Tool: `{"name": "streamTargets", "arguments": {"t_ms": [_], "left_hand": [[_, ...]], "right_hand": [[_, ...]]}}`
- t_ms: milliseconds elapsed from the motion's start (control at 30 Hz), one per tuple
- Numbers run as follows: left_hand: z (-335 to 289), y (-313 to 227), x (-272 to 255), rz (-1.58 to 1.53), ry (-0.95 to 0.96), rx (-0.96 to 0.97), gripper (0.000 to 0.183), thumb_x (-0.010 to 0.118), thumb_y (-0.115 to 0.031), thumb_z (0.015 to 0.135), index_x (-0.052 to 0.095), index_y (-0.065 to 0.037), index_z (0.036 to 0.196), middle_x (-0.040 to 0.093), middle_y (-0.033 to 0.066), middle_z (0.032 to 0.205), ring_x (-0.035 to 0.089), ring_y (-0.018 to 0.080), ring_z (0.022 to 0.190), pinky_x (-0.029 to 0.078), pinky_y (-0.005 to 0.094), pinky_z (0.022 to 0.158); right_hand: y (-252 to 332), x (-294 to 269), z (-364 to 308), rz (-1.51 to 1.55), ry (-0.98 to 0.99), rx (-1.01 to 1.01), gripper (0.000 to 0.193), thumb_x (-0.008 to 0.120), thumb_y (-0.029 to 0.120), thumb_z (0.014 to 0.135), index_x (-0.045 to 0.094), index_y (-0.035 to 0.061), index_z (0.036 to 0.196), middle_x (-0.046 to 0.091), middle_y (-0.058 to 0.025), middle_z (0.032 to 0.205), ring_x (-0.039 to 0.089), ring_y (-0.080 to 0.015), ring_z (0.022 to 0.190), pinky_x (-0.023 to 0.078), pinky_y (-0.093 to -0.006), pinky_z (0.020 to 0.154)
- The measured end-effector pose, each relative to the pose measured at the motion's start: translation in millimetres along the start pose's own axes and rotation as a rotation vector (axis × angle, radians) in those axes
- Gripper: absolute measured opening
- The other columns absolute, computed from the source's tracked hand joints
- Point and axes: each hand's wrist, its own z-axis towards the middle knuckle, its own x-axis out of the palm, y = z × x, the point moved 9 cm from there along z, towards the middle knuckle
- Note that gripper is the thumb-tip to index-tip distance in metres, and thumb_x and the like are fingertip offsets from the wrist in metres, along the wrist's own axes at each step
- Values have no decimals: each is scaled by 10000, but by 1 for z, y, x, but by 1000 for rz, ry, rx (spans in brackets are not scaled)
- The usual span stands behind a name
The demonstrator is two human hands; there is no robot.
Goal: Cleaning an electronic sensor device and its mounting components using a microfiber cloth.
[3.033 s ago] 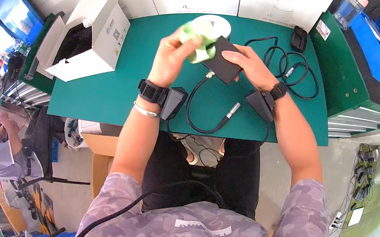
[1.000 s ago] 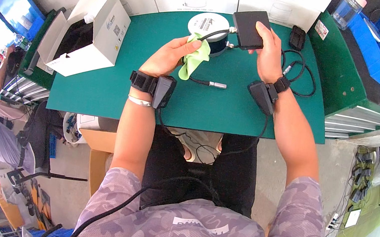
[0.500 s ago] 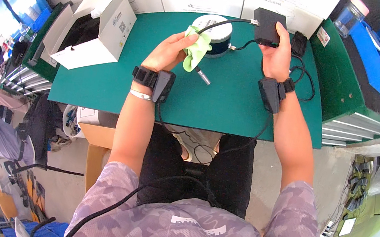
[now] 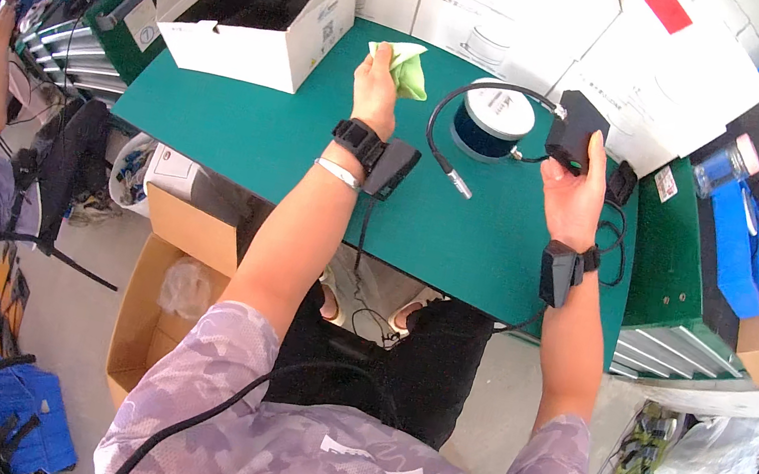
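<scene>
- Two full hands: left hand [image 4: 375,99] pinched a green cloth [image 4: 410,73]; right hand [image 4: 573,205] gripped a black box [image 4: 581,130].
- One white-topped cylinder [image 4: 498,109]: stood on the counter [image 4: 304,173] between the hands, slightly nearer the right, just left of the box.
- One cable [image 4: 433,128]: arched leftward from the box around the cylinder, its silver plug [image 4: 460,184] angled toward the counter's near edge.

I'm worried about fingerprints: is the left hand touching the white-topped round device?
Apart: the head view plainly shows green tabletop between the left hand and the white-topped round device.
</scene>
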Motion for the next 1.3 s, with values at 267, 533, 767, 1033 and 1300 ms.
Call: {"name": "streamTargets", "arguments": {"t_ms": [267,533,767,1033,1300], "left_hand": [[11,23,-14,-213,-108,-91,290,469,-314,941,579,-56,1012,627,56,919,611,173,791,509,332,643],[2,51,-7,-330,-64,-325,262,469,-305,924,576,-81,1010,634,69,920,624,203,786,515,362,626],[5,62,-10,-353,-122,-366,297,468,-311,920,586,-61,1030,630,74,921,619,218,823,508,386,683],[6,69,-15,-296,-107,-393,318,453,-315,927,584,-51,1045,629,71,950,617,207,853,507,372,682],[-2,55,-11,-186,-54,-355,313,462,-303,912,582,-39,1031,628,82,923,623,207,825,506,338,664]], "right_hand": [[-2,61,50,-219,91,82,286,588,342,905,557,71,991,600,-51,840,541,-130,600,438,-227,524],[-68,110,111,-233,27,246,370,493,351,943,507,-3,1052,611,-141,806,580,-192,596,444,-269,475],[-117,90,152,-560,19,375,299,415,333,978,443,45,1053,584,-118,778,540,-133,577,434,-246,448],[-166,68,175,-766,-101,355,401,366,296,947,548,-61,948,634,-177,832,620,-221,605,502,-347,520],[-201,85,188,-2206,682,-288,204,507,163,851,591,31,983,629,-229,909,639,-358,767,508,-401,643]]}}
